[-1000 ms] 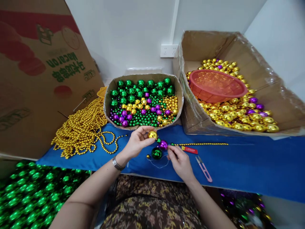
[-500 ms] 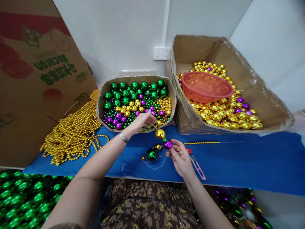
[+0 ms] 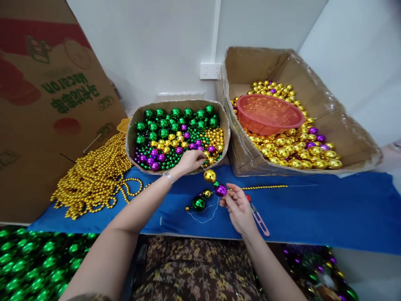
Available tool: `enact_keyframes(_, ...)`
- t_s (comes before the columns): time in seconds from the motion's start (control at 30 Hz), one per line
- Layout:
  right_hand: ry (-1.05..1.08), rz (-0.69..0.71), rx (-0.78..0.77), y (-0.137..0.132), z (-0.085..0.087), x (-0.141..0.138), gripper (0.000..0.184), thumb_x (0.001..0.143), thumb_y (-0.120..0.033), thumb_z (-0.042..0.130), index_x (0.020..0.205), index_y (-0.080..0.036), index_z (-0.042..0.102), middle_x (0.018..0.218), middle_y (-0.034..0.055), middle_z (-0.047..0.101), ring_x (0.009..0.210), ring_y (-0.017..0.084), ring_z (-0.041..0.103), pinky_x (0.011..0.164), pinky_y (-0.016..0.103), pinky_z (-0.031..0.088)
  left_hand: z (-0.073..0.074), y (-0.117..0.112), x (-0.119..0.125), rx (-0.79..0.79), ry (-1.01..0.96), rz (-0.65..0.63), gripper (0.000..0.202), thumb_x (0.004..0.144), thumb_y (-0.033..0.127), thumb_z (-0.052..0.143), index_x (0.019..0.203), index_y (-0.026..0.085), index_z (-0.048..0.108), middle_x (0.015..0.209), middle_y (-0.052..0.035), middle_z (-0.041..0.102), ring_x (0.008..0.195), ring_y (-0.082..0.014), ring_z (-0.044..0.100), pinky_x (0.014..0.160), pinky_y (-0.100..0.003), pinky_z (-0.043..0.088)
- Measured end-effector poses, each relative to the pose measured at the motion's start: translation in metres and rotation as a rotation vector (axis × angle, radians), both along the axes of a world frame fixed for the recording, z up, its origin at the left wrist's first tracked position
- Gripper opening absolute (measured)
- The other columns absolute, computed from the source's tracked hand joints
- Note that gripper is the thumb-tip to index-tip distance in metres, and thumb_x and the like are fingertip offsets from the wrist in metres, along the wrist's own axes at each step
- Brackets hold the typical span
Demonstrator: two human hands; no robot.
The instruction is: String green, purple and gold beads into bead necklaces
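My left hand (image 3: 191, 160) reaches into the small cardboard box (image 3: 130, 138) of mixed green, gold and purple beads, its fingers curled down among the beads at the front right; what they pinch is hidden. My right hand (image 3: 238, 207) hovers over the blue cloth (image 3: 313, 209) and pinches a thread just under a purple ball (image 3: 221, 190). A gold ball (image 3: 209, 175) sits above the purple one on the same string. A green ball (image 3: 199, 203) and a small gold bead (image 3: 207, 193) lie on the cloth with loose white thread.
A big box (image 3: 344, 138) of gold balls holds a red basket (image 3: 269, 113). Gold bead strands (image 3: 94, 175) pile at the left. Pink snips (image 3: 259, 219) and a thin gold bead strand (image 3: 266, 187) lie on the cloth. A printed carton (image 3: 46, 104) leans left; green beads (image 3: 28, 263) below.
My left hand let go of the gold ball and moved up into the small bead box, curling its fingers there. My right hand kept holding the string by the purple ball.
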State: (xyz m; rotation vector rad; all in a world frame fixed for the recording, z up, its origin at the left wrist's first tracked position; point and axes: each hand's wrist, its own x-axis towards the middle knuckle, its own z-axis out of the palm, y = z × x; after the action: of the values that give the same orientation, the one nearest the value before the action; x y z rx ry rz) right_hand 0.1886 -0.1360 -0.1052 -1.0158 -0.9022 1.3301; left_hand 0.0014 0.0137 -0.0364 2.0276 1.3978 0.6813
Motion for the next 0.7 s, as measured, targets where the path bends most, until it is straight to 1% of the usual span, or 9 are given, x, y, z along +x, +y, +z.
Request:
enact_keyframes(0.07, -0.023, -0.005, 0.005, -0.001, -0.003, 0.002, 0.040, 0.082, -0.042, 0.067, 0.115, -0.025, 0.053, 0.085, -0.0008, 0.056, 0.069, 0.012, 0.061, 0.067, 0.030, 0.056, 0.007, -0.014, -0.010, -0.140, -0.427, 0.063, 0.018, 0.081, 0.028, 0.063, 0.094, 0.018, 0.069, 0.088, -0.0067, 0.070, 0.078, -0.0182, 0.066, 0.071, -0.030, 0.051)
enact_keyframes(0.13, -0.051, -0.016, 0.008, -0.002, -0.006, 0.002, 0.040, 0.082, -0.042, 0.067, 0.116, -0.025, 0.054, 0.085, -0.0010, 0.056, 0.069, 0.012, 0.061, 0.068, 0.030, 0.056, 0.011, -0.032, -0.020, -0.325, -0.849, 0.112, 0.025, 0.080, 0.034, 0.067, 0.099, 0.017, 0.068, 0.085, -0.0053, 0.069, 0.073, -0.0151, 0.066, 0.067, -0.028, 0.053)
enact_keyframes(0.17, -0.063, -0.022, 0.007, -0.002, -0.007, 0.002, 0.040, 0.082, -0.042, 0.066, 0.116, -0.025, 0.053, 0.086, -0.0009, 0.056, 0.069, 0.012, 0.061, 0.068, 0.030, 0.057, 0.012, -0.040, -0.024, -0.395, -0.975, 0.119, 0.027, 0.078, 0.034, 0.070, 0.099, 0.017, 0.068, 0.083, -0.0048, 0.069, 0.073, -0.0142, 0.066, 0.066, -0.027, 0.053)
enact_keyframes(0.2, -0.072, -0.025, 0.005, -0.002, -0.008, 0.001, 0.040, 0.083, -0.042, 0.066, 0.117, -0.025, 0.053, 0.086, -0.0008, 0.057, 0.069, 0.012, 0.061, 0.069, 0.030, 0.057, 0.013, -0.048, -0.027, -0.441, -1.055, 0.127, 0.027, 0.076, 0.033, 0.072, 0.097, 0.016, 0.068, 0.082, -0.0046, 0.069, 0.072, -0.0137, 0.066, 0.066, -0.027, 0.054)
enact_keyframes(0.27, -0.084, -0.021, 0.002, -0.002, -0.009, -0.001, 0.041, 0.083, -0.042, 0.066, 0.117, -0.025, 0.054, 0.088, -0.0004, 0.057, 0.069, 0.012, 0.061, 0.069, 0.030, 0.057, 0.012, -0.061, -0.030, -0.481, -1.136, 0.153, 0.026, 0.075, 0.031, 0.075, 0.094, 0.015, 0.068, 0.080, -0.0045, 0.069, 0.073, -0.0134, 0.066, 0.066, -0.026, 0.055)
enact_keyframes(0.37, -0.100, -0.014, 0.009, -0.003, -0.009, -0.003, 0.041, 0.082, -0.044, 0.066, 0.117, -0.024, 0.055, 0.087, 0.0004, 0.058, 0.070, 0.013, 0.062, 0.068, 0.031, 0.057, 0.011, -0.070, -0.031, -0.485, -1.190, 0.203, 0.024, 0.073, 0.029, 0.077, 0.090, 0.015, 0.067, 0.080, -0.0035, 0.068, 0.073, -0.0131, 0.067, 0.063, -0.024, 0.055)
enact_keyframes(0.53, -0.100, -0.006, 0.012, -0.004, -0.008, -0.004, 0.040, 0.082, -0.043, 0.066, 0.116, -0.024, 0.056, 0.086, 0.0003, 0.058, 0.069, 0.013, 0.062, 0.068, 0.031, 0.057, 0.010, -0.076, -0.030, -0.487, -1.224, 0.245, 0.025, 0.071, 0.029, 0.079, 0.085, 0.016, 0.064, 0.078, -0.0009, 0.067, 0.070, -0.0120, 0.067, 0.061, -0.023, 0.055)
enact_keyframes(0.7, -0.091, 0.007, 0.002, -0.003, -0.009, -0.005, 0.039, 0.082, -0.042, 0.067, 0.115, -0.024, 0.056, 0.086, -0.0003, 0.058, 0.069, 0.012, 0.062, 0.067, 0.030, 0.057, 0.008, -0.079, -0.028, -0.467, -1.206, 0.261, 0.026, 0.069, 0.030, 0.081, 0.083, 0.016, 0.064, 0.078, 0.0000, 0.066, 0.068, -0.0101, 0.065, 0.061, -0.022, 0.054)
